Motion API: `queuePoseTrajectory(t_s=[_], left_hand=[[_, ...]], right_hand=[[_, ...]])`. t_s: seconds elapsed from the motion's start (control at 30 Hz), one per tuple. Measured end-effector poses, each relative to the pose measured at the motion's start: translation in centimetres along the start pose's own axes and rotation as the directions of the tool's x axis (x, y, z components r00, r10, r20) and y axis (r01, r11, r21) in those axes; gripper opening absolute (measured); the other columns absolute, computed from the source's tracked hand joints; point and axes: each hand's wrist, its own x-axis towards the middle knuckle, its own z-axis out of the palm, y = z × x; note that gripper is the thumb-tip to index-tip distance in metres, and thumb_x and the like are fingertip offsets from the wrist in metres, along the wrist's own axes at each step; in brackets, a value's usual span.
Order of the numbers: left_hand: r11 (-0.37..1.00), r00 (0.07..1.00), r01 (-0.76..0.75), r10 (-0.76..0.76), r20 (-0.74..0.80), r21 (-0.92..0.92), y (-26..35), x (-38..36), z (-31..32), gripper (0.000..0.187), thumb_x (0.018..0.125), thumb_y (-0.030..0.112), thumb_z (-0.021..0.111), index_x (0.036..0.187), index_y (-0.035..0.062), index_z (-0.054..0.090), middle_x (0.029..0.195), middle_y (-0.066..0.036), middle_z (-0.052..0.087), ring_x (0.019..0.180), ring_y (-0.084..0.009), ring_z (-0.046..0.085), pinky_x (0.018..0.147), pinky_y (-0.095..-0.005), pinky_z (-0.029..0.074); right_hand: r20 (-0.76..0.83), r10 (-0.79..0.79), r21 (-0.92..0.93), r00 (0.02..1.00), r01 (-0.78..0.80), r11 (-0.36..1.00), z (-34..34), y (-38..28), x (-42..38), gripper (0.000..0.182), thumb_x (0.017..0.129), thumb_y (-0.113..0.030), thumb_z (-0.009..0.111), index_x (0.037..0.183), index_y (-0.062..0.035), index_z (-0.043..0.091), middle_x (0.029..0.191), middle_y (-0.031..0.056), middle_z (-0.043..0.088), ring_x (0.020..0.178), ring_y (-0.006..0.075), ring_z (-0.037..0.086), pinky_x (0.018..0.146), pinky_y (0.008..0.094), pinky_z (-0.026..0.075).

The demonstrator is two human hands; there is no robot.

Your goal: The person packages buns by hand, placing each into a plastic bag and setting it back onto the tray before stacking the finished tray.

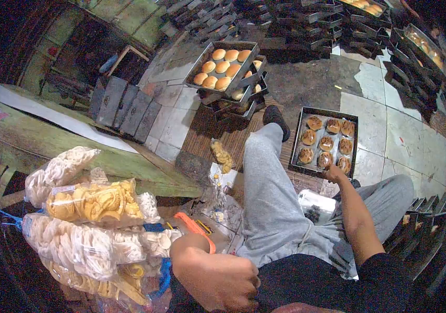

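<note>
My right hand [332,173] reaches down to the near edge of a dark metal tray [299,136] on the floor, its fingers closed on a wrapped bun [325,159]. Several brown-topped buns [326,143] in clear wrapping lie in rows in that tray. My left hand [220,279] is curled into a fist in front of my stomach; whatever may be inside it is hidden. Just beyond this hand is an orange strip [195,229], and to its left hang clear bags of white rings [76,245] and a bag of yellow pieces [95,201].
Stacked trays [258,49] with plain round buns stand on the floor ahead. A small bag of yellow pieces [222,156] lies beside my leg. A clear plastic pack [318,204] sits between my legs. A green bench [76,151] runs along the left; more dark trays [306,31] are piled behind.
</note>
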Motion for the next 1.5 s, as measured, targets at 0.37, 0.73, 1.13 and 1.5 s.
queuePoseTrajectory(t_s=[0.37, 0.73, 1.13, 1.5], left_hand=[[0.981, 0.92, 0.033, -0.105, -0.378, -0.192, -1.5, -0.8, -1.1, 0.034, 0.082, 0.023, 0.062, 0.106, -0.0007, 0.061, 0.09, -0.013, 0.059, 0.084, -0.03, 0.06, 0.074, -0.0424, 0.048], [0.286, 0.04, 0.308, -0.957, -0.288, -0.907, -5.7, -1.3, 4.7, 0.021, 0.097, 0.017, 0.064, 0.107, -0.0017, 0.07, 0.1, -0.012, 0.074, 0.091, -0.0211, 0.072, 0.084, -0.0334, 0.056], [0.413, 0.035, 0.489, -0.89, -0.455, -0.768, -13.3, -2.1, 14.5, 0.032, 0.095, 0.019, 0.066, 0.121, 0.0001, 0.062, 0.105, -0.013, 0.069, 0.094, -0.0222, 0.068, 0.089, -0.0357, 0.053], [0.419, -0.085, 0.474, -0.854, -0.514, -0.774, -13.2, 0.1, 14.6, 0.041, 0.094, 0.022, 0.068, 0.126, 0.0001, 0.056, 0.113, -0.015, 0.063, 0.101, -0.0246, 0.062, 0.094, -0.0379, 0.048]], right_hand=[[-0.028, -0.067, 0.043, 0.997, 0.068, 0.997, 0.1, 0.3, 0.3, 0.031, 0.088, -0.024, 0.064, 0.102, 0.0033, 0.066, 0.073, 0.0169, 0.069, 0.059, 0.0267, 0.066, 0.054, 0.0427, 0.052], [-0.141, -0.006, 0.061, 0.99, 0.015, 0.998, 1.4, 0.4, 0.3, 0.048, 0.084, -0.038, 0.06, 0.11, 0.0009, 0.069, 0.088, 0.024, 0.073, 0.082, 0.0365, 0.073, 0.077, 0.0465, 0.057], [0.04, -0.15, -0.134, 0.988, 0.154, 0.979, 2.7, 0.7, 3.5, 0.049, 0.088, -0.043, 0.064, 0.098, 0.0037, 0.072, 0.086, 0.0269, 0.071, 0.08, 0.0357, 0.071, 0.069, 0.0464, 0.057], [-0.174, -0.15, 0.049, 0.973, 0.161, 0.986, -1.1, -3.1, 0.0, 0.053, 0.086, -0.04, 0.067, 0.112, 0.0054, 0.068, 0.112, 0.0308, 0.069, 0.109, 0.0438, 0.067, 0.094, 0.0478, 0.054]])
